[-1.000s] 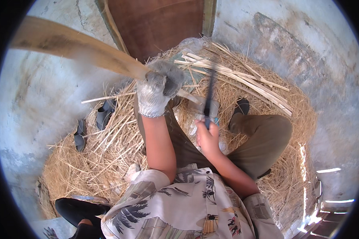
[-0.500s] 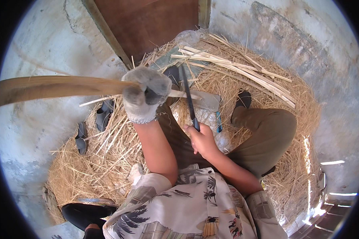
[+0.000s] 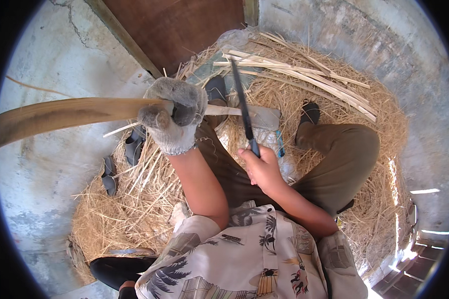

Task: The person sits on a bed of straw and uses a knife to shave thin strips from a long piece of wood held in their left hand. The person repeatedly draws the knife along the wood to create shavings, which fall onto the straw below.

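My left hand (image 3: 174, 117), in a worn grey-white knit glove, grips a long bamboo strip (image 3: 75, 114) that runs out to the far left. The strip's pale, narrower end emerges on the right side of the glove. My bare right hand (image 3: 263, 168) is closed around the handle of a long, dark-bladed knife (image 3: 244, 110), its tip pointing away from me. In the picture the blade crosses near the strip's pale end; whether they touch I cannot tell. Beyond the knife lies a flat grey block (image 3: 266, 119), between my legs.
Fine shavings (image 3: 129, 214) cover the floor around me. Pale split strips (image 3: 314, 84) lie in a pile at the far right. Dark sandals (image 3: 110, 175) rest at the left. A brown door (image 3: 179, 30) and stained walls (image 3: 40, 164) surround the spot. Someone's dark-clad leg (image 3: 117, 269) shows at lower left.
The view has shifted slightly. My gloved hand has turned a little on the bamboo strip, with its thumb now more visible. The knife is still in my right hand.
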A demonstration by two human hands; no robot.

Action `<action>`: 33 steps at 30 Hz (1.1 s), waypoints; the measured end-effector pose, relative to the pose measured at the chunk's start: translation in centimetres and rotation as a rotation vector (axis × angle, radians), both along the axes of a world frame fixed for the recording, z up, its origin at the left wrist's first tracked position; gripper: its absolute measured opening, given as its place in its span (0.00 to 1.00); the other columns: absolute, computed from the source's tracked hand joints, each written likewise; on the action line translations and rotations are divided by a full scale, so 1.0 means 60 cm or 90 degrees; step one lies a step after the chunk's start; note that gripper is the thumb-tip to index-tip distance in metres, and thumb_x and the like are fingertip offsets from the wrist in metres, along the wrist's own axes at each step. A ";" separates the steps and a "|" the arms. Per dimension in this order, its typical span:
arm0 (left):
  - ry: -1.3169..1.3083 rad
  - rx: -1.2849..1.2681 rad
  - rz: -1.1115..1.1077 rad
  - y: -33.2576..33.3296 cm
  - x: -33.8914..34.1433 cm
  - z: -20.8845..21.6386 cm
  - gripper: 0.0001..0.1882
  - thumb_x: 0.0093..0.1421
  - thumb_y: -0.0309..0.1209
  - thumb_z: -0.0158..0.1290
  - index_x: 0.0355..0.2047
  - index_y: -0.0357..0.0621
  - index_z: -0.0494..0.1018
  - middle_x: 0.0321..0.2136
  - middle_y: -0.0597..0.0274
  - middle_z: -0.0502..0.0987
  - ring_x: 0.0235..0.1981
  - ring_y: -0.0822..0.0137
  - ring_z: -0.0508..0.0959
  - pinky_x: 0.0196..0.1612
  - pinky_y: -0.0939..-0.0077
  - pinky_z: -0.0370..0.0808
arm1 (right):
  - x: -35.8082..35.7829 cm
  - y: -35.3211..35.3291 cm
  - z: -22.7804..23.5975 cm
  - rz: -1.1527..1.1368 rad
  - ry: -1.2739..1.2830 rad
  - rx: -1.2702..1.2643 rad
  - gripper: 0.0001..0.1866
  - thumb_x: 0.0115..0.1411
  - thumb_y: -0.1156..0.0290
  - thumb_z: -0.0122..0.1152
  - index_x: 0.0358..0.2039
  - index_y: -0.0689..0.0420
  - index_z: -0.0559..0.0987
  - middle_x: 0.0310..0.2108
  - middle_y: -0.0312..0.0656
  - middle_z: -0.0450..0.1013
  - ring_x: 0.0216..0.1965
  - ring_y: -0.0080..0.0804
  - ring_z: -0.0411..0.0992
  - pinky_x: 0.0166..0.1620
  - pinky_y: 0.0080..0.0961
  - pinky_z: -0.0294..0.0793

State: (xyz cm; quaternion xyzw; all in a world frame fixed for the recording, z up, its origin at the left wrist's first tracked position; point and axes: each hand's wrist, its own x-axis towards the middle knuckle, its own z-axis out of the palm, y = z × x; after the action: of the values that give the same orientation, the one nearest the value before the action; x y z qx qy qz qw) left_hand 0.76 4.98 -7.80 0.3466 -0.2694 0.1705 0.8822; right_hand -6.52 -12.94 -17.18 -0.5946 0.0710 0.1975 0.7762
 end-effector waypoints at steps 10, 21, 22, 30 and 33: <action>-0.165 0.065 -0.143 0.024 0.031 -0.053 0.32 0.46 0.56 0.70 0.32 0.39 0.73 0.20 0.60 0.74 0.14 0.69 0.69 0.17 0.73 0.65 | 0.011 -0.014 -0.008 0.094 -0.041 -0.069 0.16 0.64 0.63 0.61 0.23 0.56 0.70 0.13 0.28 0.62 0.10 0.16 0.58 0.13 0.20 0.57; -0.243 0.123 -0.169 -0.004 0.035 -0.027 0.29 0.54 0.58 0.60 0.13 0.48 0.66 0.08 0.68 0.66 0.05 0.70 0.64 0.08 0.78 0.59 | 0.006 -0.008 -0.020 0.079 0.005 -0.006 0.15 0.65 0.65 0.59 0.23 0.56 0.69 0.12 0.30 0.62 0.09 0.17 0.60 0.13 0.20 0.57; -0.257 0.133 -0.180 -0.002 0.036 -0.028 0.30 0.55 0.58 0.60 0.13 0.48 0.65 0.08 0.68 0.66 0.05 0.71 0.64 0.08 0.78 0.59 | 0.004 -0.007 -0.017 0.065 0.004 -0.008 0.15 0.66 0.67 0.58 0.23 0.56 0.68 0.11 0.30 0.62 0.09 0.17 0.59 0.13 0.20 0.58; -0.284 0.157 -0.256 -0.001 0.045 -0.017 0.34 0.51 0.65 0.61 0.12 0.47 0.67 0.09 0.70 0.67 0.06 0.74 0.64 0.09 0.82 0.59 | -0.006 -0.003 -0.015 -0.094 -0.122 0.130 0.15 0.67 0.68 0.58 0.24 0.55 0.68 0.11 0.30 0.61 0.08 0.17 0.59 0.12 0.19 0.58; -0.360 0.154 -0.323 -0.022 0.044 0.008 0.33 0.50 0.64 0.63 0.12 0.47 0.69 0.09 0.71 0.68 0.06 0.74 0.65 0.09 0.83 0.58 | 0.015 -0.012 -0.018 0.102 0.058 0.058 0.15 0.67 0.68 0.58 0.23 0.55 0.68 0.11 0.30 0.61 0.08 0.17 0.58 0.12 0.19 0.58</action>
State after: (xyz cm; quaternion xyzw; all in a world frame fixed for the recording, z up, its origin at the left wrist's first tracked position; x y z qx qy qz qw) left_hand 3.39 3.67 -7.30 0.3097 -0.5965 0.0030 0.7404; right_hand -5.63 -13.65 -18.29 -0.5525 0.0494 0.2890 0.7803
